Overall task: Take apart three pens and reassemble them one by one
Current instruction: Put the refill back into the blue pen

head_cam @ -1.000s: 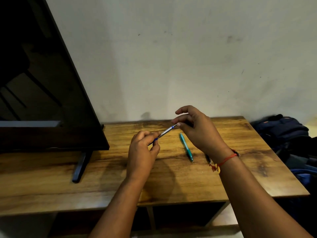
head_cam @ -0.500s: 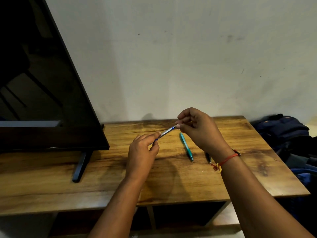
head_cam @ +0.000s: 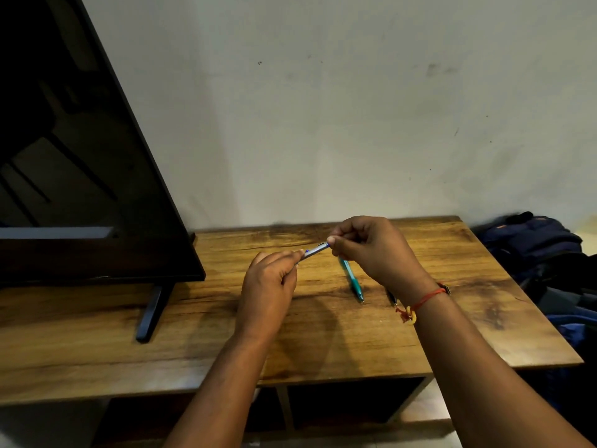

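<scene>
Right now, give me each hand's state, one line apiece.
Left hand: pinching the lower end of the blue pen.
Right hand: pinching the same pen's upper end.

Domestic room, likely living room. Large flat-screen TV [head_cam: 80, 189], dark, stands far left on slim foot [head_cam: 149, 313] atop low wooden TV stand [head_cam: 452, 334]. Open shelf compartments [head_cam: 349, 399] under top. Plain pale painted wall [head_cam: 355, 108] behind, scuffed and marked. Dark blue backpack [head_cam: 529, 240] dumped at right, beside stand. Dim indoor light.
</scene>
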